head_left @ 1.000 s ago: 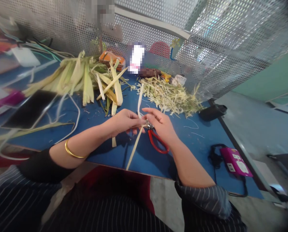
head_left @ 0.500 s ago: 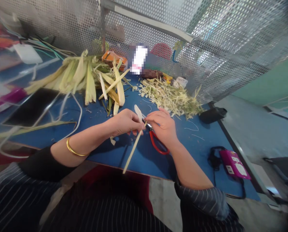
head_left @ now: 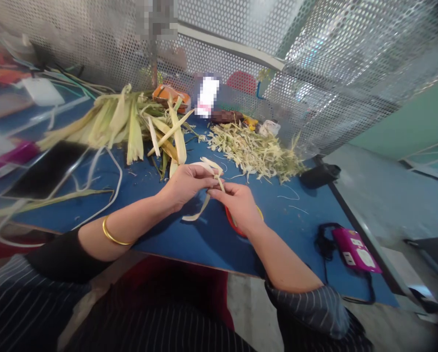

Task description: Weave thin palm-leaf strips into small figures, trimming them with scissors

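left hand (head_left: 188,186) beside right hand (head_left: 242,204)

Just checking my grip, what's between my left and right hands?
In the head view, pale husk strips bridge the left hand and right hand, pinched in both.

the pale husk strip (head_left: 197,215) looks matt and papery, the heaped husks (head_left: 134,132) ribbed with a faint satin sheen, the shreds (head_left: 253,149) rough. the red handle (head_left: 235,230) seems smooth plastic, the bangle (head_left: 110,233) glossy gold-toned metal, the screen (head_left: 222,55) shiny perforated metal, the rolled sleeve (head_left: 316,305) matt cloth, the tabletop (head_left: 288,244) smooth.
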{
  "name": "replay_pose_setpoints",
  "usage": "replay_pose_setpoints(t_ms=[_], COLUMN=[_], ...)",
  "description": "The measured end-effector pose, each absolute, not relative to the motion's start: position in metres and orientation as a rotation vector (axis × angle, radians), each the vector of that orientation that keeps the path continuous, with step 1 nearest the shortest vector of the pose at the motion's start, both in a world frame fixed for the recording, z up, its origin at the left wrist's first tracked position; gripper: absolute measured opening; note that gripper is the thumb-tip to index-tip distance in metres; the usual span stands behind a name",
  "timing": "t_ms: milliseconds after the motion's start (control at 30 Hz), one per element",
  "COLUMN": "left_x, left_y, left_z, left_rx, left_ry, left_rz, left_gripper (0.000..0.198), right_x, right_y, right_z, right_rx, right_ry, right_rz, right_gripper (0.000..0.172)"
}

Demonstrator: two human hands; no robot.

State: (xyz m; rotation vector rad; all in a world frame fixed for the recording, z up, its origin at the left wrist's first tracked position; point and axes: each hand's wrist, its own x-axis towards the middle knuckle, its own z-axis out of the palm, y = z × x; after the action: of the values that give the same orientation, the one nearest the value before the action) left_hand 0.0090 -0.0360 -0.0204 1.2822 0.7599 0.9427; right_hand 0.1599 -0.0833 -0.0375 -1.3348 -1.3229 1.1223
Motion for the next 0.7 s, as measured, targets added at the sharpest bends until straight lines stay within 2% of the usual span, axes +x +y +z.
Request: replay_pose_setpoints(t_ms=[133, 400, 567, 700], left_x=[0.012, 0.012, 0.009, 0.008], left_y=[-0.037, -0.038, -0.036, -0.037], left_z=[-0.023, -0.023, -0.019, -0.017], left_rx=[1.303, 1.23, 1.281, 1.228], left_ry=[0.809, 0.776, 0.744, 0.739], left_rz=[0.958, 0.963, 1.005, 0.986], left_gripper=[0.008, 0.009, 0.01, 0.015], right_x=[0.156, 0.16, 0.165, 0.165], right_y=[-0.084, -0.086, -0.089, -0.091], right_z=[-0.04, -0.031, -0.022, -0.017], right_rx=[-1.244, -1.273, -1.43, -1.433], right_ry=[-1.209, -1.334, -1.618, -1.723], right_rz=[1.172, 1.193, 0.823, 0.619], right_gripper=[0.018, 0.017, 0.027, 0.025])
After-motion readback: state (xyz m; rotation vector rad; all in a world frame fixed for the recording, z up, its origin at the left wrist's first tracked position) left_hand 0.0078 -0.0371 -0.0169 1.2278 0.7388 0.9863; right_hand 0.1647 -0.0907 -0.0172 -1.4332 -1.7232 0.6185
